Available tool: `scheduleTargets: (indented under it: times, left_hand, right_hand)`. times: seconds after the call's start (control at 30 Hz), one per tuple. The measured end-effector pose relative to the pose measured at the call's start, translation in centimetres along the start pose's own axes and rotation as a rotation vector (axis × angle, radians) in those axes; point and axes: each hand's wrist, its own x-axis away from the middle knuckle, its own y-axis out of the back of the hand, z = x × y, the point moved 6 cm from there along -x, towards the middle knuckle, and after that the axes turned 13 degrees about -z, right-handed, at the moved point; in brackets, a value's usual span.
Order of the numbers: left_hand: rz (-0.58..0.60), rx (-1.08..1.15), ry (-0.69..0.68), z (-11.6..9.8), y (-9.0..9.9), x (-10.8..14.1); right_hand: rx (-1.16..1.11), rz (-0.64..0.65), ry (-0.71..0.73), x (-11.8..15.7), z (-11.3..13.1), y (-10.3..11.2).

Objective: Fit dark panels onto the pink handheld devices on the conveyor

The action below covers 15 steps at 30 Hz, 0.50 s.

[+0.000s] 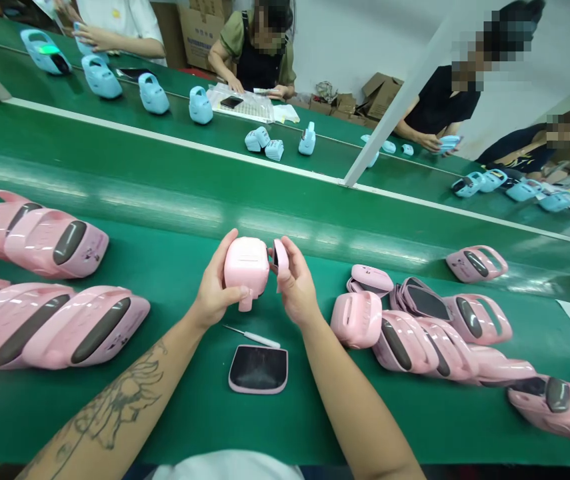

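Dark-faced panel (259,369) lower centre; above it, left fingers (237,294) grip pink housing (246,263), right fingers (289,283) pinching small pink cover (281,259) just off its right side, long axis near-vertical.

Rounded pink plastic housing (246,263), showing a smooth, glossy shell. Handled pink plastic casings (57,243), gleaming, their dark oval windows (70,241) looking glassy. Flat black-faced panel with pink plastic rim (258,368), its face reflecting light softly. Slim screwdriver (252,335), pairing a metal-looking shaft with a smooth pale handle. Smooth green bench (179,413), carrying a low sheen. Brown cardboard cartons (382,95), appearing matt.
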Motion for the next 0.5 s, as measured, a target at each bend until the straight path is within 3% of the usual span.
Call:
scheduleTargets:
  times: [0.2,0.5]
  left_hand:
    - [-0.018,-0.066,0.005,-0.7,0.3,0.5]
    - [0.034,-0.056,-0.015,-1.1,0.1,0.9]
  right_hand:
    - [-0.003,0.121,0.007,1.4,-0.3,-1.8]
    - [-0.029,0.149,0.051,1.5,-0.7,-1.6]
